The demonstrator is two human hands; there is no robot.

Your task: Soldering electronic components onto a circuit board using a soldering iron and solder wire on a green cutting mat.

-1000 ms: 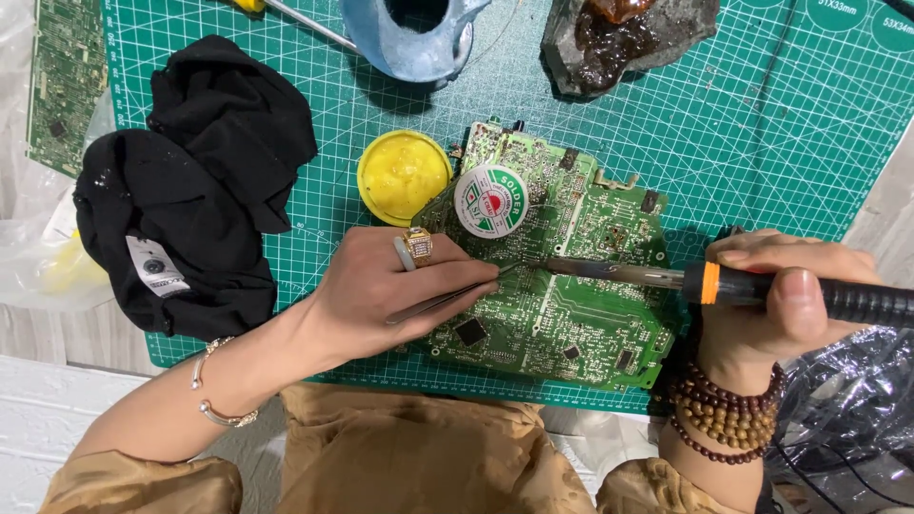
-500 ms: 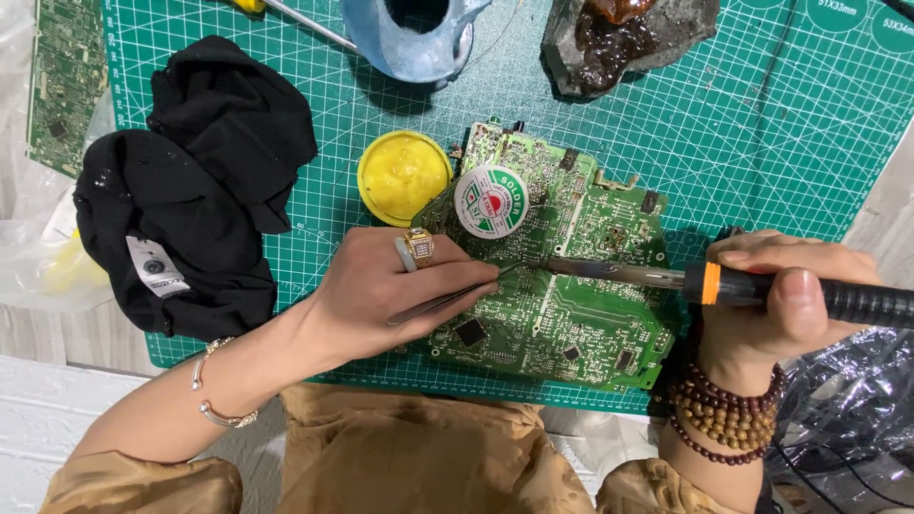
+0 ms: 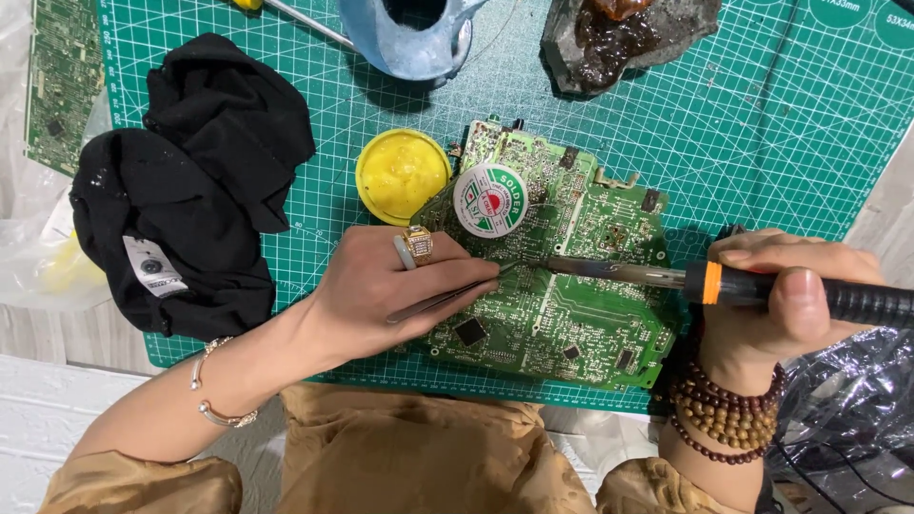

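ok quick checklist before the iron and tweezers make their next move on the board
1. Right hand grips the soldering iron by its handle: ok.
2. Left hand pinches the tweezers: ok.
3. Iron tip and tweezer tips meet at one spot on the circuit board: ok.
4. Board flat on the cutting mat: ok.
5. Solder tin sits on the board, close to the hot tip: not ok.
6. Tip heat: cannot tell.

soldering iron point(image 3: 790, 293): handle cut off at right edge | blue holder point(image 3: 411, 33): top cropped
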